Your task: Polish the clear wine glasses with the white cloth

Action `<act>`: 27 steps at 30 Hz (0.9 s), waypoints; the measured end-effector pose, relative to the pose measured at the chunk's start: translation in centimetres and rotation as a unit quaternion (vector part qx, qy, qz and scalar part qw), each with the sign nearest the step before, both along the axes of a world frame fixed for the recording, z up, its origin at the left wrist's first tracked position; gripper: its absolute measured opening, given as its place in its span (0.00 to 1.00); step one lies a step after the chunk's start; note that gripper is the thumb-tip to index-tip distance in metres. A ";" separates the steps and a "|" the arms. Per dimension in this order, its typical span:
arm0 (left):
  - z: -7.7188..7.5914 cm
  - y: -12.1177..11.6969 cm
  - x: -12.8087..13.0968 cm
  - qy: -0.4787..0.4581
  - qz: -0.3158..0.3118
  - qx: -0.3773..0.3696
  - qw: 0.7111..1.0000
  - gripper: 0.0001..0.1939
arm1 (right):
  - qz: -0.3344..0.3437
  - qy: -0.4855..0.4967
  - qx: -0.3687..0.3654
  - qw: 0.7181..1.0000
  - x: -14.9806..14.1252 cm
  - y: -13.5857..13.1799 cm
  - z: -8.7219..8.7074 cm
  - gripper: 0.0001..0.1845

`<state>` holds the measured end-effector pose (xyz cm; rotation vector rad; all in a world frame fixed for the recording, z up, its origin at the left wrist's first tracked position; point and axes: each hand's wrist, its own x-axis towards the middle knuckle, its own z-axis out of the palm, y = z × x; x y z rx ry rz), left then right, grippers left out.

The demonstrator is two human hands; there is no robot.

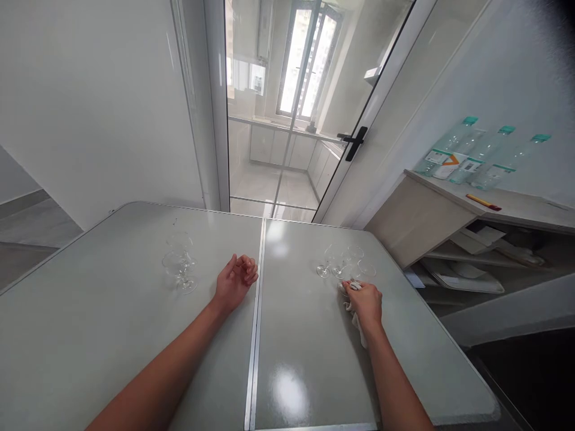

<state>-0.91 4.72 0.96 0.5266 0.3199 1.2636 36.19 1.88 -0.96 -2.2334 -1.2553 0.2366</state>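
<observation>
My right hand [366, 302] is closed around a white cloth [358, 323] on the grey table [135, 323], just in front of a group of clear stemmed glasses [344, 263]. Its fingertips reach the nearest glass; I cannot tell whether they grip it. My left hand [234, 281] rests near the table's middle seam with fingers loosely curled and nothing in it. Two more clear stemmed glasses [179, 263] stand to the left of that hand, a short way off.
A metal seam [257, 335] runs down the table's middle. Behind it stands a glass door [287, 120] with a black handle [354, 142]. At the right, a shelf unit [449, 239] carries three water bottles [480, 152] and papers.
</observation>
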 end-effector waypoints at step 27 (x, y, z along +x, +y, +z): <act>-2.2 1.1 -0.3 0.006 -0.028 -0.022 0.999 0.29 | 0.301 -0.145 -0.079 0.939 -16.4 -4.2 9.2 0.09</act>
